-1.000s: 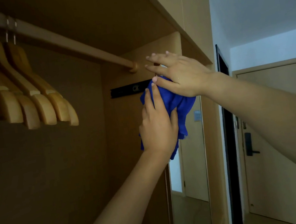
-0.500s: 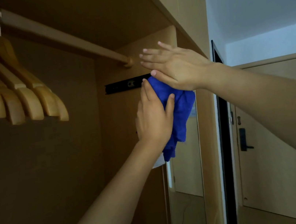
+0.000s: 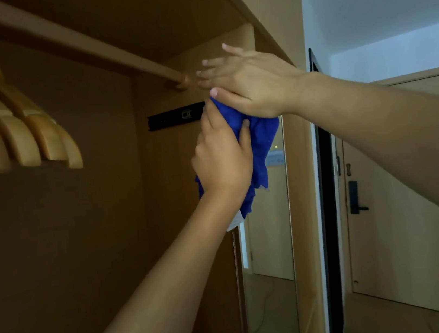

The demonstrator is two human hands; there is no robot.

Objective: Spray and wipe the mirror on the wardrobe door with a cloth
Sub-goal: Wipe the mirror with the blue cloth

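Note:
A blue cloth (image 3: 263, 137) lies bunched against the top of the narrow mirror (image 3: 270, 244) at the right side of the open wardrobe. My left hand (image 3: 223, 160) presses flat on the cloth, fingers straight and pointing up, thumb spread to the right. My right hand (image 3: 249, 85) lies across the cloth's upper edge with fingers stretched out to the left and the thumb resting on the fabric. The cloth's lower end hangs below my left wrist. No spray bottle is in view.
Several wooden hangers (image 3: 22, 133) hang on the rail (image 3: 80, 44) at the upper left. A black bracket (image 3: 173, 116) sits on the side panel just left of my hands. A room door (image 3: 406, 224) with a dark lock handle (image 3: 355, 197) stands at the right.
Both hands have stayed on the cloth at the mirror's top. My right hand's fingers have risen a little toward the rail's end, and the view has shifted slightly.

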